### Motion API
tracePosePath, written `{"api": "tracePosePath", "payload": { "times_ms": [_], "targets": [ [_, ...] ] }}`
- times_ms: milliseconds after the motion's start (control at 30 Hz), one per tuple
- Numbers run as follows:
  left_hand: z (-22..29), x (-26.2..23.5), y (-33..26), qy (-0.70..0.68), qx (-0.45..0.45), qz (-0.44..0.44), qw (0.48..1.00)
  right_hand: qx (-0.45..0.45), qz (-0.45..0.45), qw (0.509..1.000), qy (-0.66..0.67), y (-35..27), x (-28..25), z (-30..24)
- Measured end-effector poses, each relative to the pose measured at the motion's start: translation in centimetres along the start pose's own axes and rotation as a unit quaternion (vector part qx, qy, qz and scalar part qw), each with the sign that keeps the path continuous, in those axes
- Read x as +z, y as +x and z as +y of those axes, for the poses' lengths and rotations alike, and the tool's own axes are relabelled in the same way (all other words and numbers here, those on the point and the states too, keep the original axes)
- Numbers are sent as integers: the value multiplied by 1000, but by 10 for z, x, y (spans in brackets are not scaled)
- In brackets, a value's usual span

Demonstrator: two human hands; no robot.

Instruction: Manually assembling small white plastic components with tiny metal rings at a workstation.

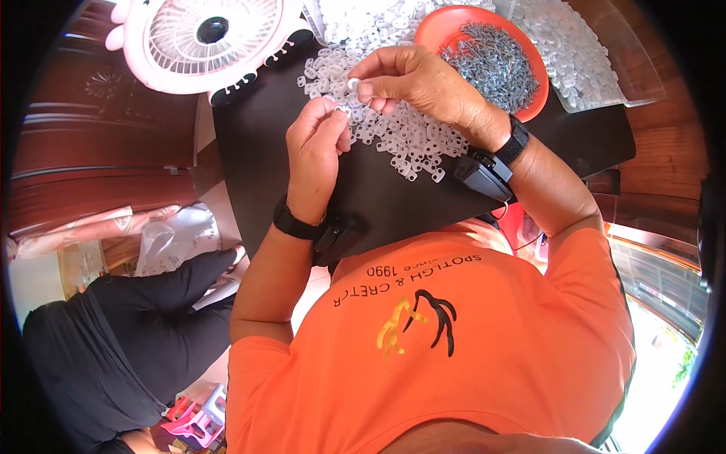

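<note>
A black tabletop (393,204) is carrying a heap of small white plastic clips (401,132) beside an orange bowl of metal screws (495,64). The left hand (316,151) is pinching one small clip (341,110) just above the heap, while the right hand (420,83) is closing its fingertips on another white piece (353,83).

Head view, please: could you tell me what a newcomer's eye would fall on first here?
Two hands meet mid-frame: the left hand and right hand each pinch a small clear plastic piece above a pile of clear plastic pieces on a black board. Behind sits an orange bowl of metal screws; a pink fan stands top left.
</note>
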State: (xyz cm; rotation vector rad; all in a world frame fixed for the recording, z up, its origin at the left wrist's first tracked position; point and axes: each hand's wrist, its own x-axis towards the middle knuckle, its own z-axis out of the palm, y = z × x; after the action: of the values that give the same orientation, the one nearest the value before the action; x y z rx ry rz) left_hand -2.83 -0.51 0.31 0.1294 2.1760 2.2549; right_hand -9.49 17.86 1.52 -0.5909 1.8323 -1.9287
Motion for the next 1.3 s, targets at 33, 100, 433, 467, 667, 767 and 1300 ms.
{"api": "tracePosePath", "payload": {
  "times_ms": [33, 100, 433, 467, 667, 767, 1300],
  "targets": [
    [0, 0, 0, 0, 0, 0, 1000, 0, 0, 1000, 0, 0, -1, 0],
    [-1, 1, -1, -2, -6, 0, 1000, 13, 8, 1000, 1, 1, -2, -2],
    [-1, 1, -2, 44, -22, 0, 999, 11, -8, 1000, -21, -2, 4, -2],
    [-1, 0, -2, 42, -24, -5, 999, 6, -9, 1000, -26, -1, 4, -2],
    [-1, 1, -2, 45, -27, -10, 999, -19, -9, 999, -43, -3, 7, -1],
    [-1, 1, -2, 43, -24, -9, 999, -21, -17, 998, -56, -5, 10, -4],
    [0, 0, -4, 22, -14, -5, 1000, -58, -6, 988, -146, -6, 20, 7]
  ]
}}
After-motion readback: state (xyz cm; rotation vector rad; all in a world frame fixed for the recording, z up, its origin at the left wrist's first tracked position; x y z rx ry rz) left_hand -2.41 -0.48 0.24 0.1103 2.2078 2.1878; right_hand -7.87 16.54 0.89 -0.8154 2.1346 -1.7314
